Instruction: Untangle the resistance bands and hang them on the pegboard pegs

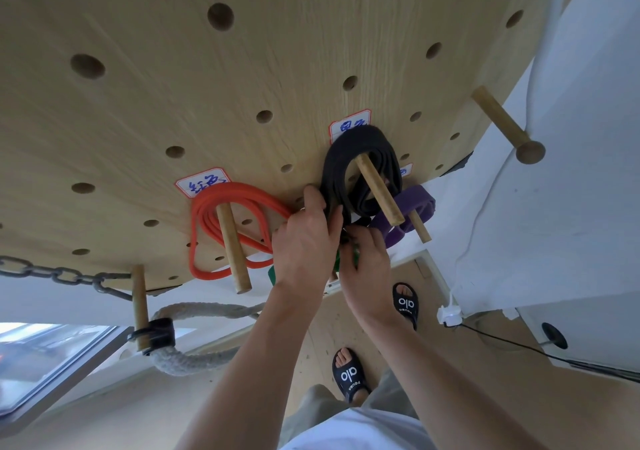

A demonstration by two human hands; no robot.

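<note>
Both hands busy: left hand [304,241] pinching the black band [360,162] beside its peg [379,190], right hand [367,255] curled round the green band [355,254]; best separated gently, without dislodging the black loop.

Matt wood-grain pegboard [138,120], smooth wooden pegs [232,248], metal chain [52,273], rough woven rope [194,363]

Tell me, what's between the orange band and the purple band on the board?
The black band, looped over its own peg, with both hands below it, seen in the head view.

pale wood-grain pegboard [138,120], orange band [207,221], black band [363,141], purple band [415,203], green band [272,274], black slides [348,375] with white lettering
</note>
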